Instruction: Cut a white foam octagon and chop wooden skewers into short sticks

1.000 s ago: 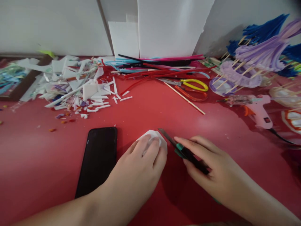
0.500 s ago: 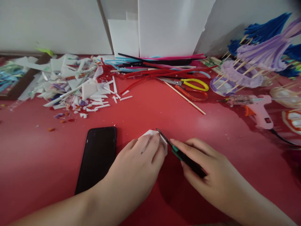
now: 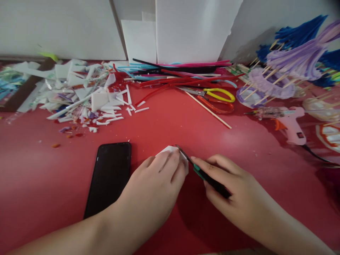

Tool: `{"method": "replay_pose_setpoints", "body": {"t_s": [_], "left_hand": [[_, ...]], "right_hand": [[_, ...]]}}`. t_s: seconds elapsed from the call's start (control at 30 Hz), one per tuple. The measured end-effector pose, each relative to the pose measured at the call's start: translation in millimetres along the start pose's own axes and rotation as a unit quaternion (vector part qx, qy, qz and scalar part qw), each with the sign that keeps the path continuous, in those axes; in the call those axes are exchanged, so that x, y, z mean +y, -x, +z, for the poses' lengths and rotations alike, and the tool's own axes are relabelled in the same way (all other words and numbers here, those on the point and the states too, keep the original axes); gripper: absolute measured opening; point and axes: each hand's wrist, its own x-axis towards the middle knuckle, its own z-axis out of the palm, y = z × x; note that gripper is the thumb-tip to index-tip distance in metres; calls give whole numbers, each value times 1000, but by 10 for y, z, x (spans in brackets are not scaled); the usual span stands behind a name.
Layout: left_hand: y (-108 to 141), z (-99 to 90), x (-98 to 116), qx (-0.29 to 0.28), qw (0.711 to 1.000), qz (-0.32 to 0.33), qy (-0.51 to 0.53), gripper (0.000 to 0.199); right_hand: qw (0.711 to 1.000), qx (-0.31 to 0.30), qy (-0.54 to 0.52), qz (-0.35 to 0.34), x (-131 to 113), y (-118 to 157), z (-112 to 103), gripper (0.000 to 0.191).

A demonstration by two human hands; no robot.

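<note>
Left fingers [image 3: 173,163] bent downward, holding white piece [image 3: 169,148], right fingers [image 3: 212,170] wrapped around cutter [image 3: 215,185]

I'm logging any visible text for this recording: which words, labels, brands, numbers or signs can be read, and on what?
No text can be read.
Cutter in the right hand: no lettering can be made out.
White piece under the left hand: none visible.
Phone: dark screen; the small pale mark near its edge is unreadable.
Glue gun: any marking on its switch is too small to read.
</note>
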Motion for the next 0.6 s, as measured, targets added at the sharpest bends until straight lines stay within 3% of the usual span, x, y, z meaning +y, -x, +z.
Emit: {"method": "replay_pose_setpoints", "body": {"t_s": [0.23, 0.6], "left_hand": [[10, 20, 5, 51, 998, -1, -26, 45], [-24, -7, -7, 42, 999, -1, -8, 41]], "right_hand": [[1000, -8, 15, 11, -35, 29, 35, 53], [998, -38, 46, 26, -110, -7, -20, 53]]}}
